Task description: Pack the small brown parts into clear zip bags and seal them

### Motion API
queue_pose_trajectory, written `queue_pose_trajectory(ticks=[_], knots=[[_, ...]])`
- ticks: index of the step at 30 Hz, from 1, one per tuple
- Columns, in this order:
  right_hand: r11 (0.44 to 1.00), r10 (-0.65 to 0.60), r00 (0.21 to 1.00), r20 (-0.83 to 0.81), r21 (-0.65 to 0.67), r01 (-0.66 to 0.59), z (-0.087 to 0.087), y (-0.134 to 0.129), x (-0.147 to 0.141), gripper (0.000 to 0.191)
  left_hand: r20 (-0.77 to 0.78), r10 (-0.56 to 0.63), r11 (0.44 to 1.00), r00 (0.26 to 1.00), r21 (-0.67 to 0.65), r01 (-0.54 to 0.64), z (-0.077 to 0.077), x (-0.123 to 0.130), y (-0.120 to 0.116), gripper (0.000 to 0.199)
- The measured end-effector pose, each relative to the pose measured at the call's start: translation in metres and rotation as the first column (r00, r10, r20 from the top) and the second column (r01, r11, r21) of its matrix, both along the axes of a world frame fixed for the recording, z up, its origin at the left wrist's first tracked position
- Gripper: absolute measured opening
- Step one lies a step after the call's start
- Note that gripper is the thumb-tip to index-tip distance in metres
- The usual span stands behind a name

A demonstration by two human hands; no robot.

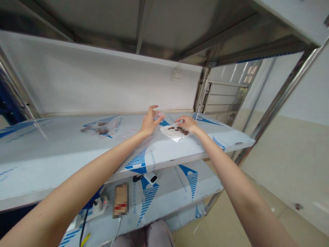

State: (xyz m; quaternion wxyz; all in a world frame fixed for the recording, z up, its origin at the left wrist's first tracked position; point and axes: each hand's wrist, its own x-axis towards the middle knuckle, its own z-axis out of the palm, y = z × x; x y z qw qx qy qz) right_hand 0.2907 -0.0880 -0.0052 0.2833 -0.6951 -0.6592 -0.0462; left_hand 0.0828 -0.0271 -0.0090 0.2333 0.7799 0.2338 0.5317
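Note:
My left hand (151, 120) is closed on a small clear plastic bag (159, 114), held just above the shelf. To its right, my right hand (187, 123) reaches over a white sheet (168, 131) with several small dark brown pieces (181, 129) on it. Its fingers are bent together at the edge of the pieces; what they hold, if anything, is too small to tell. Filled clear bags of brown pieces (102, 131) lie on the shelf at the left, and flat clear bags (133, 131) lie beside my left forearm.
The film-covered metal shelf (64, 154) meets a white wall behind. A second shelf hangs overhead, with metal posts (204, 89) at the sides. Below are a phone (121, 199), a white device (150, 178) and a power strip (96, 210) with cables.

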Motion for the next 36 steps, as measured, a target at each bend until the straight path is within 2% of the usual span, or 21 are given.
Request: queue_pose_trajectory(ticks=[4, 6, 9, 12, 15, 20, 22, 23, 25, 27, 29, 31, 36], knots=[[0.997, 0.029, 0.966, 0.258, -0.070, -0.011, 0.000, 0.005, -0.023, 0.021, -0.030, -0.100, 0.995, 0.995, 0.001, 0.100, -0.010, 0.003, 0.001, 0.052], [0.995, 0.050, 0.913, 0.404, -0.095, -0.012, 0.000, 0.010, -0.031, 0.019, -0.069, -0.137, 0.990, 0.988, -0.002, 0.138, -0.013, -0.004, 0.004, 0.053], [0.992, 0.107, 0.826, 0.553, -0.109, -0.055, 0.000, 0.017, -0.036, 0.018, -0.027, -0.137, 0.990, 0.990, -0.018, 0.137, -0.011, -0.013, 0.007, 0.051], [0.986, 0.160, 0.768, 0.620, -0.143, -0.090, 0.003, 0.019, -0.038, 0.018, 0.023, -0.122, 0.992, 0.992, -0.035, 0.122, -0.008, -0.013, 0.008, 0.049], [0.975, 0.212, 0.710, 0.672, -0.200, -0.102, 0.007, 0.018, -0.041, 0.019, 0.005, -0.147, 0.988, 0.989, -0.035, 0.147, -0.009, -0.008, 0.007, 0.049], [0.962, 0.267, 0.659, 0.703, -0.230, -0.145, 0.009, 0.016, -0.045, 0.022, -0.019, -0.176, 0.984, 0.984, -0.044, 0.175, -0.009, -0.007, 0.007, 0.052], [0.956, 0.292, 0.698, 0.654, -0.211, -0.202, 0.010, 0.017, -0.043, 0.021, -0.016, -0.179, 0.982, 0.984, -0.054, 0.178, -0.007, -0.009, 0.005, 0.053], [0.956, 0.293, 0.746, 0.599, -0.178, -0.233, 0.012, 0.018, -0.042, 0.019, -0.017, -0.180, 0.982, 0.983, -0.060, 0.179, -0.006, -0.010, 0.005, 0.053], [0.959, 0.277, 0.872, 0.405, -0.053, -0.280, 0.017, 0.019, -0.039, 0.016, -0.025, -0.181, 0.981, 0.983, -0.068, 0.179, -0.005, -0.011, 0.003, 0.052], [0.947, 0.276, 0.952, 0.130, 0.135, -0.293, 0.024, 0.019, -0.037, 0.014, -0.037, -0.188, 0.980, 0.981, -0.074, 0.185, -0.004, -0.011, 0.001, 0.052], [0.913, 0.323, 0.939, -0.121, 0.302, -0.275, 0.031, 0.018, -0.039, 0.017, -0.044, -0.199, 0.978, 0.979, -0.081, 0.195, -0.004, -0.010, -0.001, 0.054], [0.888, 0.387, 0.883, -0.266, 0.367, -0.279, 0.037, 0.016, -0.043, 0.020, -0.044, -0.201, 0.977, 0.979, -0.082, 0.197, -0.004, -0.009, -0.002, 0.055], [0.873, 0.476, 0.818, -0.324, 0.285, -0.395, 0.036, 0.014, -0.057, 0.013, -0.041, -0.203, 0.978, 0.978, -0.057, 0.201, -0.003, -0.010, -0.003, 0.055]])
